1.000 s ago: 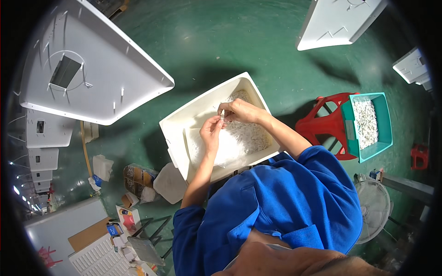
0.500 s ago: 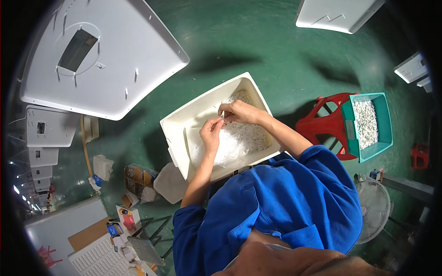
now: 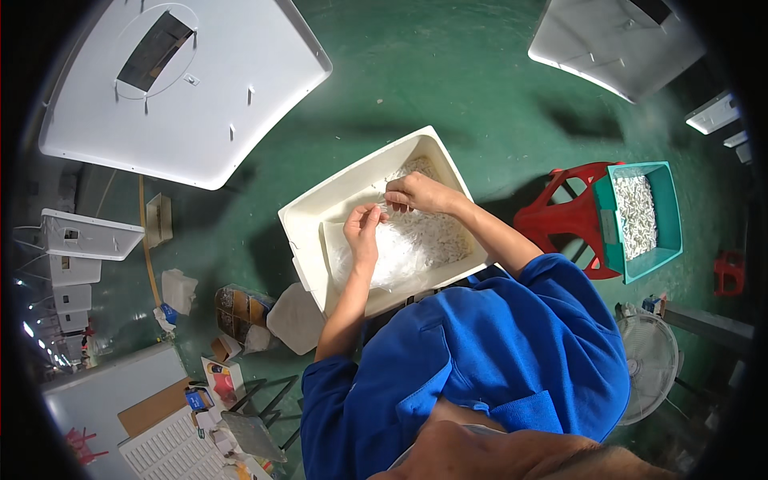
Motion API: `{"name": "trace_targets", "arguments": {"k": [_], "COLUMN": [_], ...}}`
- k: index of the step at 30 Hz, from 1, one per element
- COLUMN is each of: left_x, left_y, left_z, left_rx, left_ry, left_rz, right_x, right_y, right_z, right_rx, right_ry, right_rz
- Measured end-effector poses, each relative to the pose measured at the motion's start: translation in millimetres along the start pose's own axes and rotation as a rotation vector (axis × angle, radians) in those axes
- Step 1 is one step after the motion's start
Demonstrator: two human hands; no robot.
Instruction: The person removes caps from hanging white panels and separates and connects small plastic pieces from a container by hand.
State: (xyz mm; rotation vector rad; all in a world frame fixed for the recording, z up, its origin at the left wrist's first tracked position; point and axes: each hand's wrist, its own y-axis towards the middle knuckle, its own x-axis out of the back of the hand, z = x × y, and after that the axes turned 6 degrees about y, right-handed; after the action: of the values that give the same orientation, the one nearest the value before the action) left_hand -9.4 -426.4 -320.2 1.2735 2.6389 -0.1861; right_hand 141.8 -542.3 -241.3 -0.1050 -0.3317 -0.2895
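Together, a small white part (image 3: 382, 206) is pinched between the closed fingers of the left hand (image 3: 364, 230) and right hand (image 3: 418, 192) above the cream bin (image 3: 308, 212) of white pieces (image 3: 432, 236).

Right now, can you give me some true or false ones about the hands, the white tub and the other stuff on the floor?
1. Both hands are over the cream-white tub. True: the left hand and the right hand meet above it.
2. The tub holds small white pieces and clear plastic bagging. True.
3. The teal bin sits on a blue stool. False: it rests on a red stool.
4. The teal bin is empty. False: it holds small white pieces too.
5. The floor is green. True.
6. The person wears a red top. False: the top is blue with short sleeves.
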Motion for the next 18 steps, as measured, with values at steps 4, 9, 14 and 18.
{"name": "trace_targets", "arguments": {"k": [4,9,14,18], "left_x": [-2.4,-7.8,-9.3,-7.2], "left_y": [0.7,6.7,13.9,12.9], "left_z": [0.5,3.5,4.8,1.4], "left_rx": [0.002,0.012,0.005,-0.014], "left_ry": [0.016,0.060,0.041,0.121], "left_rz": [0.009,0.017,0.015,-0.020], "right_x": [-0.8,5.2,9.0,3.8], "right_y": [0.9,3.7,9.9,15.1], "right_z": [-8.1,-12.7,-16.9,-23.9], "right_rx": [0.069,0.074,0.048,0.110], "right_ry": [-0.029,-0.107,-0.068,-0.184], "right_rz": [0.042,0.065,0.068,0.044]}}
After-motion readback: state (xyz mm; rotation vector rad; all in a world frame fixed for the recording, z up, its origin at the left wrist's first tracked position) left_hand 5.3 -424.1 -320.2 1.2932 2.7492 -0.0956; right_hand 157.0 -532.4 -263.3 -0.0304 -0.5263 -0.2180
